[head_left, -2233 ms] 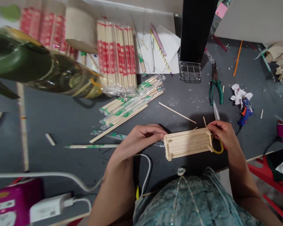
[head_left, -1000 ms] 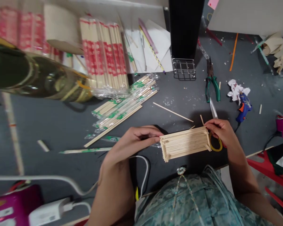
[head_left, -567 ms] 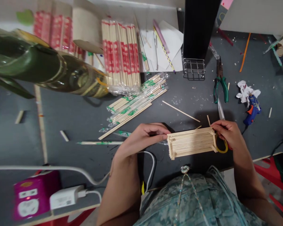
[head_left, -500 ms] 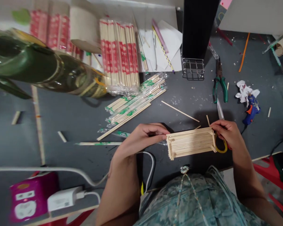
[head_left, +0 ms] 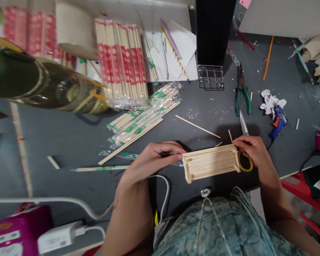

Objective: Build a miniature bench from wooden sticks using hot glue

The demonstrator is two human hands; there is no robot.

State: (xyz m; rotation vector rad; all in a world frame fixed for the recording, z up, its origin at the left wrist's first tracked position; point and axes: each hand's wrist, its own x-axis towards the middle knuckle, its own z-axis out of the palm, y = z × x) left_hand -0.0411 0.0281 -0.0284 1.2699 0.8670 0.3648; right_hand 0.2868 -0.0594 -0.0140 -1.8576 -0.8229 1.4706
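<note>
A small rectangular box built of wooden chopsticks (head_left: 212, 161) is held level between my two hands, close to my body. My left hand (head_left: 164, 154) pinches its left end between thumb and fingers. At the far right corner, my right hand (head_left: 249, 147) grips it with the fingertips. Scissors (head_left: 244, 124) lie partly under my right hand, one yellow handle loop showing below it. A loose stick (head_left: 197, 126) lies on the table beyond the box. Wrapped chopsticks (head_left: 146, 115) with green print are piled beyond my left hand.
Green-handled pliers (head_left: 242, 90) and a blue glue gun (head_left: 278, 122) by crumpled tissue (head_left: 270, 103) lie to the right. Red-printed chopstick packs (head_left: 122, 57) and a green bottle (head_left: 42, 81) stand left. A white cable (head_left: 56, 202) crosses near a purple power block (head_left: 21, 227).
The whole scene has shifted left in view, as the camera turned slightly. Both hands keep the same hold on the chopstick box.
</note>
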